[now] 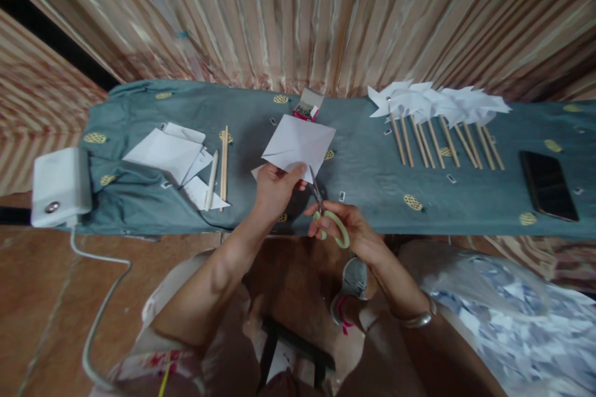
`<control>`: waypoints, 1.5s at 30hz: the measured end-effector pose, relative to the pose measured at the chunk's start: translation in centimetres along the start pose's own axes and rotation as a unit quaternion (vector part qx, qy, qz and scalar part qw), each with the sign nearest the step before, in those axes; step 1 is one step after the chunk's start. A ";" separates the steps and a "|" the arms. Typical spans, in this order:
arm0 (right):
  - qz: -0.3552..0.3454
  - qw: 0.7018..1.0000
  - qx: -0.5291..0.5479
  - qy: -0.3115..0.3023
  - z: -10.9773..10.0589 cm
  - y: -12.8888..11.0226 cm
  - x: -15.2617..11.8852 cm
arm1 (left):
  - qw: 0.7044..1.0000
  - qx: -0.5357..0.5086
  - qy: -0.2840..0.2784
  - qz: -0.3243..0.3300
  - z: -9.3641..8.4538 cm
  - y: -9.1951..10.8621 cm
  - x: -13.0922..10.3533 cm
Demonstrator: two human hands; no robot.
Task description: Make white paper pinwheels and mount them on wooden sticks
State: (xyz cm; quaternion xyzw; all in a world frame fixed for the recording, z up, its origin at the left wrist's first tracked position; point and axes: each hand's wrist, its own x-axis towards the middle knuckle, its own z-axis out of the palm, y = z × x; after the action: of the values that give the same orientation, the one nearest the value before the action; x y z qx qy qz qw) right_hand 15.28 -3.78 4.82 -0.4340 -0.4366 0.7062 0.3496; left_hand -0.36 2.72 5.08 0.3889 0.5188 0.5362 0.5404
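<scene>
A square sheet of white paper (302, 139) is pinched at its near edge by my left hand (275, 189), thumb on top. One slit runs inward from its left corner. My right hand (347, 226) grips a pair of scissors (336, 227) with pale green handles, fingers through the loops. The scissor blades meet the paper's near corner, close to my left thumb. Just beyond the sheet stands a small open red box (305, 113) of small pins or tacks. Part of another paper piece shows under my left hand.
To the left lie more white paper sheets (165, 152), a white pen (212, 180) and wooden sticks (224, 164). A white power bank (60, 186) with a cable sits at the left end. Several paper pinwheels (437, 105) on sticks and a black phone (549, 185) are on the right.
</scene>
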 end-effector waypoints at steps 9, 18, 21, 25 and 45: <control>-0.014 1.000 0.011 -0.011 -0.1 0.1 0.0 | 0.999 -0.031 -0.018 -0.010 0.3 -0.1 -0.2; -0.016 0.999 0.024 0.013 -0.1 0.4 0.1 | 0.999 -0.036 -0.020 -0.009 0.4 0.2 -0.4; -0.026 0.999 0.030 0.021 0.0 0.7 0.2 | 0.999 -0.036 -0.023 -0.010 0.4 0.2 -0.4; -0.039 0.998 0.041 0.020 0.1 0.8 0.3 | 0.999 -0.037 -0.030 -0.004 0.3 0.1 -0.4; 0.003 1.000 0.016 0.022 0.1 -0.2 -0.1 | 0.999 -0.035 -0.031 -0.001 0.3 -0.3 -0.1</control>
State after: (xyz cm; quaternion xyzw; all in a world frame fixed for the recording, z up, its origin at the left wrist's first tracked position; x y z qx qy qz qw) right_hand 15.20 -3.80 5.05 -0.4454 -0.4163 0.7043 0.3638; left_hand 0.05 2.61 4.81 0.3857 0.4836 0.5410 0.5698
